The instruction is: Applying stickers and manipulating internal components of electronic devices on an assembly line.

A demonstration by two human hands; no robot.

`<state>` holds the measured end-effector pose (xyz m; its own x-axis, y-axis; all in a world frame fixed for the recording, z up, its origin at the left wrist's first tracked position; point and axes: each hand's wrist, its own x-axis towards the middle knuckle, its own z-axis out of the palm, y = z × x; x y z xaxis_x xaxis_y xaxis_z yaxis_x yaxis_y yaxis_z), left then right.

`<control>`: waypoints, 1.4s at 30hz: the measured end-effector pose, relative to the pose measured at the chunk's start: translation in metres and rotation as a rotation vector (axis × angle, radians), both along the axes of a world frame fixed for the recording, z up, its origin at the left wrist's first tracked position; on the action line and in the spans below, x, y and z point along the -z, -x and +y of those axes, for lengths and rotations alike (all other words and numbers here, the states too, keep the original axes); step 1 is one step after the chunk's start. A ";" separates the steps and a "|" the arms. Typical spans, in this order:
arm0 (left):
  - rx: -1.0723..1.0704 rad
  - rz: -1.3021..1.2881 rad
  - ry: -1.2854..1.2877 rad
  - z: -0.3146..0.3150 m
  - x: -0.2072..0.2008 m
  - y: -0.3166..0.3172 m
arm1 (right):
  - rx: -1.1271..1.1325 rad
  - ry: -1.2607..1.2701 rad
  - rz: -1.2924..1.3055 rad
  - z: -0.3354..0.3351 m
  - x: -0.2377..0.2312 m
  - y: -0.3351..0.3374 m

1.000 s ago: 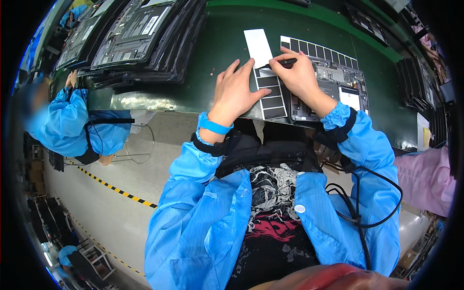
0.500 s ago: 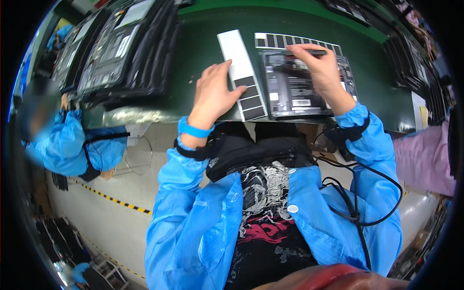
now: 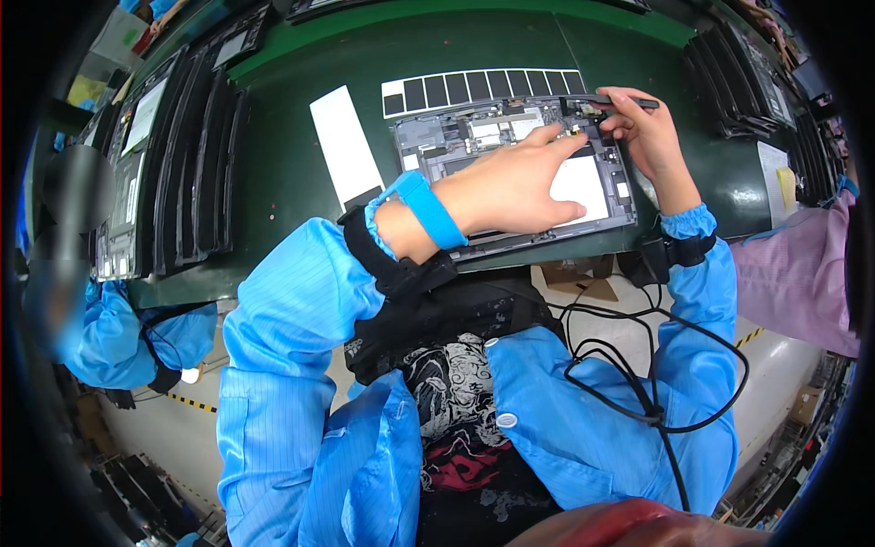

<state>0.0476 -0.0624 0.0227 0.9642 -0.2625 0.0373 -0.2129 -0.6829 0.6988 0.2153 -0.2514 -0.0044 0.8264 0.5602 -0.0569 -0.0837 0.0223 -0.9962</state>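
In the head view, a green table (image 3: 283,146) spans the upper frame, above a pale floor (image 3: 775,365) with striped tape (image 3: 193,404). Stacks of dark laptop parts stand upper left (image 3: 137,173) and upper right (image 3: 729,77); a blue sleeve (image 3: 109,342) shows at the left, a pink garment (image 3: 793,283) at the right. An open laptop base (image 3: 424,132) lies upper centre, just below a strip of black squares (image 3: 483,87). The left hand (image 3: 519,187), fingers spread, palm down, covers its middle; the left wrist hides a white strip's (image 3: 346,146) lower end. The right hand (image 3: 647,137) pinches a slim black tool (image 3: 638,102) over the base's upper-right corner.
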 end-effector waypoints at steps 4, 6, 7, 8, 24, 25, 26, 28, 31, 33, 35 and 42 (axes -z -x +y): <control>-0.051 0.011 -0.019 -0.007 -0.001 0.003 | -0.040 -0.105 0.071 -0.002 0.008 -0.012; -0.080 0.090 -0.028 -0.013 -0.010 0.002 | -0.069 -0.124 0.077 -0.003 0.011 -0.013; -0.068 0.091 -0.041 -0.015 -0.011 0.001 | -0.071 -0.125 0.083 -0.001 0.010 -0.013; -0.057 0.091 -0.054 -0.016 -0.010 -0.001 | -0.074 -0.134 0.074 0.000 0.009 -0.012; 0.055 -0.082 -0.106 -0.013 0.001 -0.005 | -0.121 0.014 0.089 0.000 0.004 -0.010; 0.061 -0.072 -0.119 -0.014 0.000 -0.004 | -0.116 0.020 0.090 -0.002 0.005 -0.010; 0.065 -0.072 -0.113 -0.015 0.000 -0.004 | -0.101 0.021 0.085 -0.003 0.007 -0.012; 0.076 -0.059 -0.116 -0.015 0.000 -0.004 | -0.087 0.022 0.078 -0.002 0.007 -0.012; 0.057 -0.093 -0.076 -0.013 0.004 -0.003 | -0.070 0.039 0.078 0.001 0.007 -0.010; 0.068 -0.089 -0.077 -0.014 0.004 -0.003 | -0.070 0.030 0.083 -0.001 0.007 -0.011; 0.070 -0.088 -0.086 -0.013 0.003 -0.003 | -0.061 0.036 0.081 0.001 0.007 -0.011; 0.075 -0.069 -0.085 -0.013 0.001 -0.002 | -0.040 0.017 0.073 0.000 0.009 -0.009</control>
